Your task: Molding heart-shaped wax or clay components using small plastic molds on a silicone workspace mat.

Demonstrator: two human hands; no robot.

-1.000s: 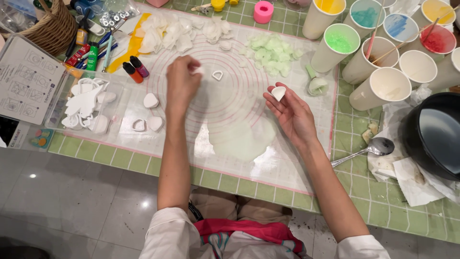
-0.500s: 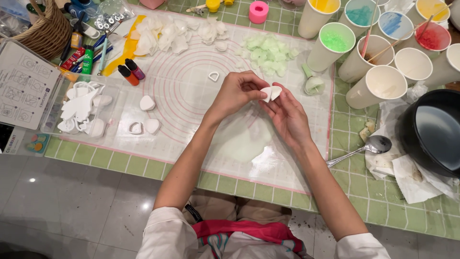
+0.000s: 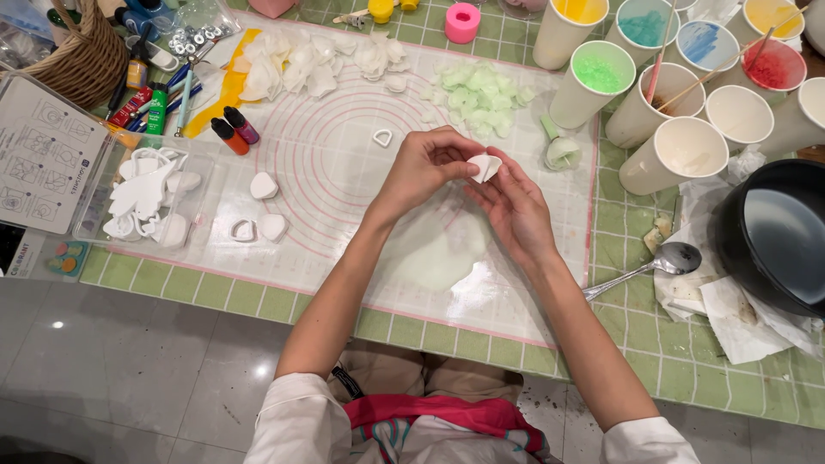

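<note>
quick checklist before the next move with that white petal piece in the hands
1. Both hands on the piece: ok. The left hand and right hand pinch the white petal piece between fingertips.
2. Piece lifted off the mat: ok, held above the silicone mat.
3. Piece intact: cannot tell, fingers hide part of it.
4. Bare mat under the hands: ok, only the flattened pale sheet lies there.
5. Heart-shaped cutter out of the way: ok, apart from the hands.
6. Spoon and black bowl clear of the right arm: ok, off to the side.

White petal (image 3: 484,165), green checked tablecloth (image 3: 687,361)
</note>
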